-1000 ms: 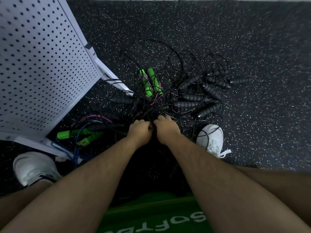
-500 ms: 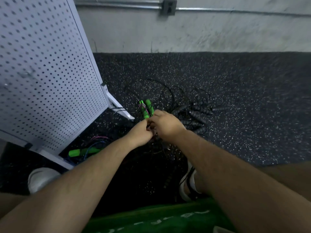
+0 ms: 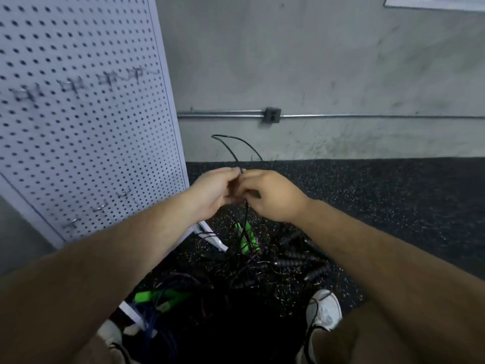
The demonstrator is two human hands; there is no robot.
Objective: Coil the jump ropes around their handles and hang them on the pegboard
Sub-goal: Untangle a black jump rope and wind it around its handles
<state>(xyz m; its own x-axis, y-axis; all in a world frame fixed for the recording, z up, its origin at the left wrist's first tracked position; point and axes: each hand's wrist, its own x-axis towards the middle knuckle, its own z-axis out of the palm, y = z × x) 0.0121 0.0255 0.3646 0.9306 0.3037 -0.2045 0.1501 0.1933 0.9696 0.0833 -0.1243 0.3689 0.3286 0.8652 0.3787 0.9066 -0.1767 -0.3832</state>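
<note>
jump rope (image 3: 227,136) lifted from the tangle (image 3: 262,261)

your left hand (image 3: 212,195) and right hand (image 3: 273,197), down in that tangle a second ago, now pinch its black cord beside the pegboard (image 3: 78,127); the tail trails below, so freeing likely precedes coiling.

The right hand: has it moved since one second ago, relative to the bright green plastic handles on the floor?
Yes. The right hand has risen off the floor, now above the bright green plastic handles, pinching a thin black rope.
</note>
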